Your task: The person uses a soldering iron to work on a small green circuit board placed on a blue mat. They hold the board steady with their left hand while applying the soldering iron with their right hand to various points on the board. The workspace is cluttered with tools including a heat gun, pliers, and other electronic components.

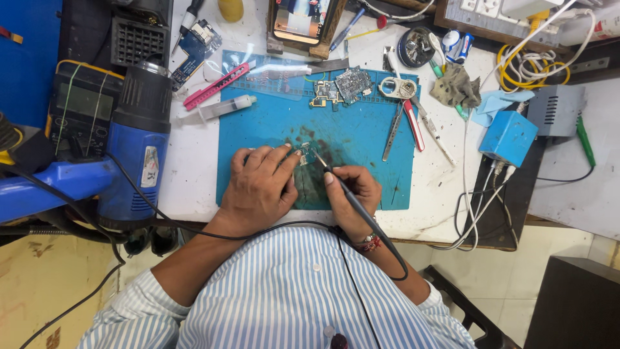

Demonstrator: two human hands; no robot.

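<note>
My left hand (259,186) lies flat on the blue work mat (361,129), its fingertips pressing a small circuit board (303,152) against the mat. In my right hand (354,194) I grip a black soldering iron (342,187) like a pen. Its metal tip points up-left and touches the small board beside my left fingertips. The iron's black cord loops back over my striped shirt. A larger circuit board (352,84) and a smaller one (325,95) lie at the mat's far edge.
A blue hot-air gun (135,139) stands left of the mat, beside a multimeter (81,106). Tweezers (392,132), a pink cutter (216,85), a syringe (216,108), a grey cloth (457,85) and a small blue box (508,137) with white cables surround the mat. A phone (302,18) leans at the back.
</note>
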